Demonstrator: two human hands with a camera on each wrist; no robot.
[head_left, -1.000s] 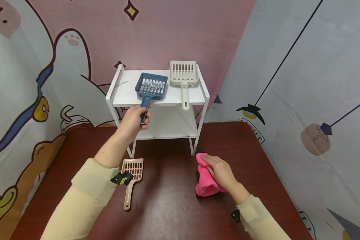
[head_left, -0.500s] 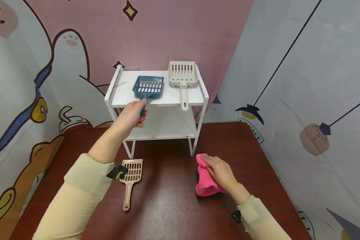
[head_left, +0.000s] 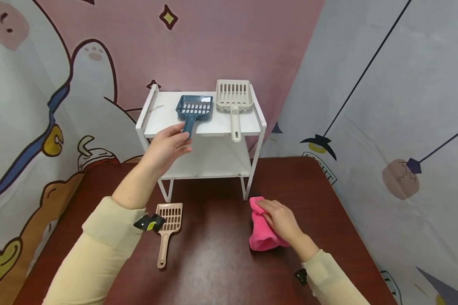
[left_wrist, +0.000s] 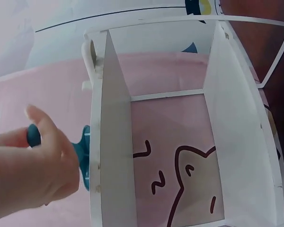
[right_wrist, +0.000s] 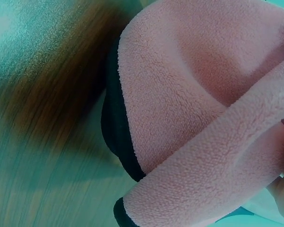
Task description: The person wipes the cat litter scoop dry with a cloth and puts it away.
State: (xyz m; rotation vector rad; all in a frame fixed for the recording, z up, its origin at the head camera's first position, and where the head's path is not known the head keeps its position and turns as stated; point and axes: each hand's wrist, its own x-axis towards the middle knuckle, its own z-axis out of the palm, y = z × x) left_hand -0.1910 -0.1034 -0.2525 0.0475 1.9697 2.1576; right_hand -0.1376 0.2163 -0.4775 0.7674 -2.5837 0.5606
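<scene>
One cloth (head_left: 263, 233), reddish-brown table (head_left: 213, 267) — cartoon-printed walls (head_left: 229, 46).

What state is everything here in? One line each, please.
White shelf: upright on the table
Blue scoop: on the shelf, pan empty, left hand at its handle
Pale scoop: on the shelf, handle overhanging the front edge
Tan scoop: lying on the table, unheld
Pink cloth: crumpled, right hand on it

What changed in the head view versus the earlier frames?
Blue litter scoop moved farther back onto the white shelf; left hand loosened its fingers from the handle, contact unclear. Unchanged: right hand gripping the pink cloth; cream scoop and beige scoop in place.
</scene>
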